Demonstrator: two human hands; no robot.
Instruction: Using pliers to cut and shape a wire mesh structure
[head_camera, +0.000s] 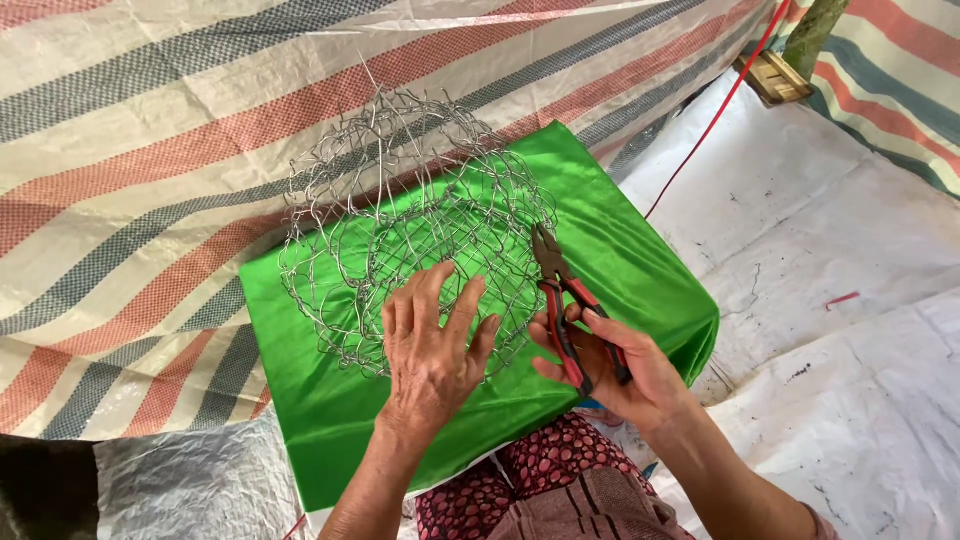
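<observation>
Wire mesh basket (400, 220) held flat on a green cloth-covered block (620, 260), pliers at its rim.

Fingers of the left hand (432, 345) are spread and pressed on the near side of the basket, palm down, with nothing clasped. Red-handled pliers (565, 305) are gripped in the right hand (610, 365), just right of the basket, their dark tip set against the basket's right edge; whether a wire is pinched there cannot be told. Inside the basket only the green cloth is seen through the mesh. Behind and left of the basket a striped tarp (150, 150) is hung; right of it a white sheet (820, 220) is spread, crossed by a red cord (700, 140). Beyond the cord a small wooden block (772, 76) is seen. Below the basket a patterned garment (540, 480) covers the person's lap.
</observation>
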